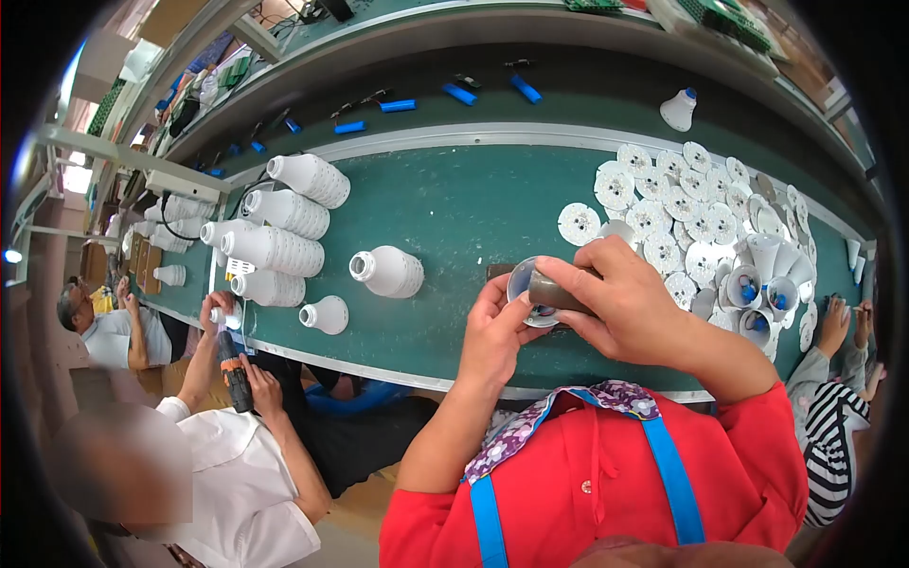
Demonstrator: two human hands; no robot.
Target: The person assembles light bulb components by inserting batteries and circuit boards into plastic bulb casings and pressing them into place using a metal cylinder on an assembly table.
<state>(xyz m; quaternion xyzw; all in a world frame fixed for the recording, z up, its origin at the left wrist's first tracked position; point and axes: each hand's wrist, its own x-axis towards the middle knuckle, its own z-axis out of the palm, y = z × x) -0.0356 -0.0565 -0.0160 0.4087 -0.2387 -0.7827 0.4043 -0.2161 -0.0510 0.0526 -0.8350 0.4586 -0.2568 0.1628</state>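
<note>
My left hand [492,333] is closed around a white cone-shaped lamp housing [520,280], its wide mouth tilted toward me. In my right hand [636,301] is a dark grey-brown cylinder [561,294], its end at the housing's mouth. How deep the cylinder sits inside cannot be made out. Behind the housing, part of a brown object [498,271] shows on the green bench. Close to my right hand lie many round white discs [649,220] with small parts at their centres. Several upturned housings [744,286] with blue pieces inside stand beside them.
Stacks of white housings [275,250] lie at left, with a shorter stack [386,272] and a single housing [325,315] nearer me. Blue-handled tools [459,94] hang along the back. At left, a co-worker holds a power screwdriver [234,374]; another person's hands [835,325] are at right.
</note>
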